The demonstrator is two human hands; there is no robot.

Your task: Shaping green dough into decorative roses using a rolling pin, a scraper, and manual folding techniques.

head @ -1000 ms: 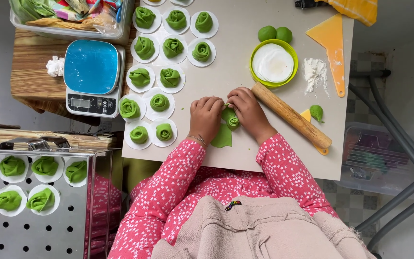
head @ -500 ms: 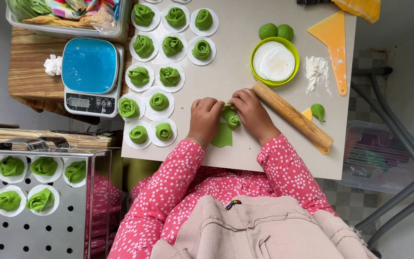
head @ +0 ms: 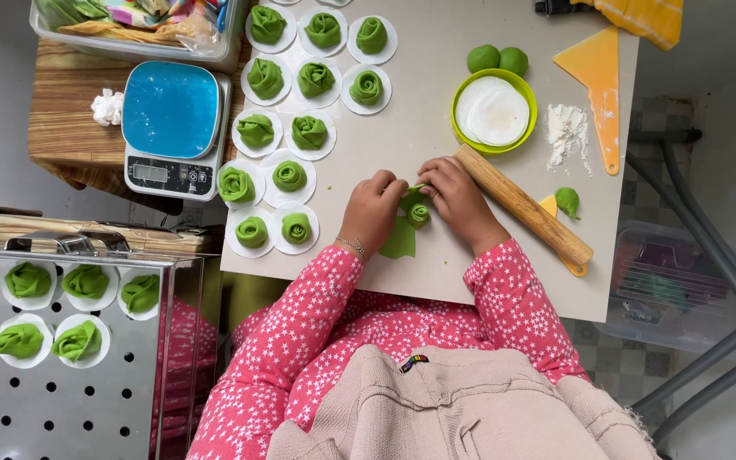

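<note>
Both hands work on a strip of green dough (head: 404, 232) that lies near the front edge of the table (head: 436, 281), about in the middle of its width. The left hand (head: 371, 211) and the right hand (head: 458, 198) have their fingers curled close around the rolled end of the strip, pinching it lightly; the flat tail still rests on the table. The dough looks soft, light and easy to crush, so it is probably best held at the sides of the roll with the fingertips only. A wooden rolling pin (head: 523, 204) lies just beside the right hand. Finished green rolls (head: 289, 176) on white paper rounds stand toward the far left corner, smooth and matte. A small heap of flour (head: 567, 131) is near the right edge.
</note>
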